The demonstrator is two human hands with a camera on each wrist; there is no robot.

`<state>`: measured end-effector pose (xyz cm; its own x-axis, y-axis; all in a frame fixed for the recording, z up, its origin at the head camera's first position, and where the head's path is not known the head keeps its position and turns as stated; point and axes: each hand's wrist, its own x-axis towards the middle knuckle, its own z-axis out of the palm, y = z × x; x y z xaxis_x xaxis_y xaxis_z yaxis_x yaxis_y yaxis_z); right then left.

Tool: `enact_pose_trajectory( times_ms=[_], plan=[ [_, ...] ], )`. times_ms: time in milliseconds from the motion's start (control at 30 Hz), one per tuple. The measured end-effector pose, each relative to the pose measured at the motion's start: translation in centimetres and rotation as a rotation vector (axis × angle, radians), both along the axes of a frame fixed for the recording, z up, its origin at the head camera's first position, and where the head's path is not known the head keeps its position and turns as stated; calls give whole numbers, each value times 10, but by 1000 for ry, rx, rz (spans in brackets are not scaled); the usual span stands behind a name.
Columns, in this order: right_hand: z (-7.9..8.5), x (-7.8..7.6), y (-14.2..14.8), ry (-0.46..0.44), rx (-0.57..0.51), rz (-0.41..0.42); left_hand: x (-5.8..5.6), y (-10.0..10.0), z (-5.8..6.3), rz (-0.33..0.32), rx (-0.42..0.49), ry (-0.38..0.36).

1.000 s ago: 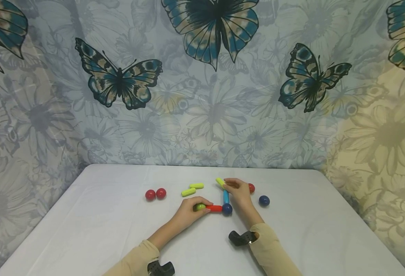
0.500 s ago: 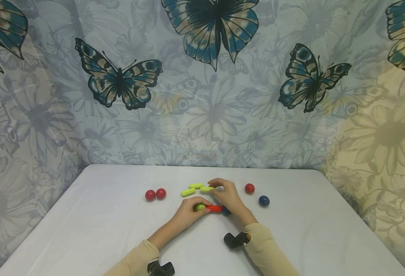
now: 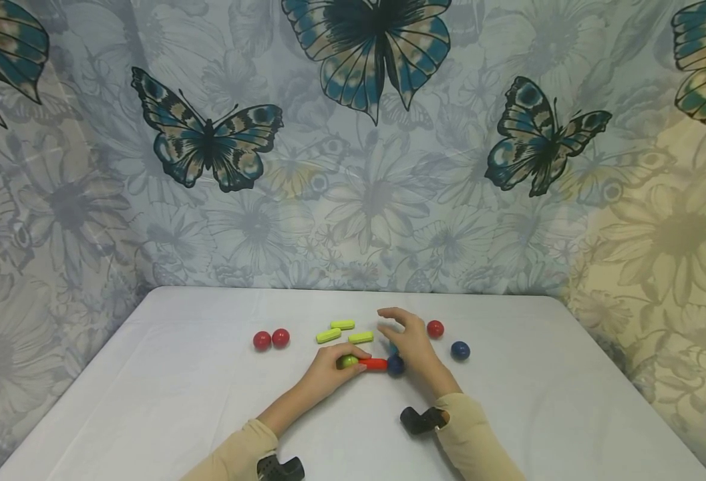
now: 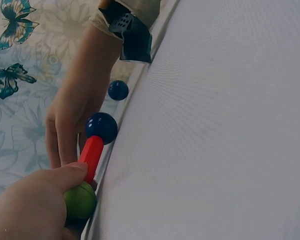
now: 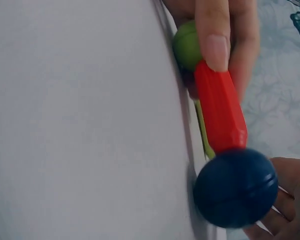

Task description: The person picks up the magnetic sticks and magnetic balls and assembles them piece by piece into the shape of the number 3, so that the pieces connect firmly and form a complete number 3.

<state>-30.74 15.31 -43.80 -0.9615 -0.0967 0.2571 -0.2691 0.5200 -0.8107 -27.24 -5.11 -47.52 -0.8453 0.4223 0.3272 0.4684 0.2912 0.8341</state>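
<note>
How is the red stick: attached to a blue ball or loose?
Attached, it seems: both wrist views show the red stick meeting a blue ball, no gap visible.

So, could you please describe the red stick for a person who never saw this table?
Look at the white table and find the left hand. It holds one end of the red stick, which runs from a green ball to a dark blue ball. No other visible stick is red: three yellow-green sticks lie farther back.
</note>
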Motion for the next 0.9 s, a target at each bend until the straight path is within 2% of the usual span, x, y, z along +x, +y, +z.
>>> enact_pose_trajectory(
  times_ms=[133,367,533,633,767,900],
  plan=[
    [1,1,8,-21,-25,-50,0,1,-1,8,19,-18],
    [-3,-1,22,22,-60,-88,22,3,31,26,22,-13],
    [-2,-1,28,50,-57,-115,24,2,37,18,0,-22],
    [0,-1,32,93,-39,-167,21,2,34,13,-11,-34],
    [1,0,37,134,-25,-257,10,3,17,18,-10,-34],
    [2,2,42,124,-29,-315,2,3,3,22,0,-31]
  ],
)
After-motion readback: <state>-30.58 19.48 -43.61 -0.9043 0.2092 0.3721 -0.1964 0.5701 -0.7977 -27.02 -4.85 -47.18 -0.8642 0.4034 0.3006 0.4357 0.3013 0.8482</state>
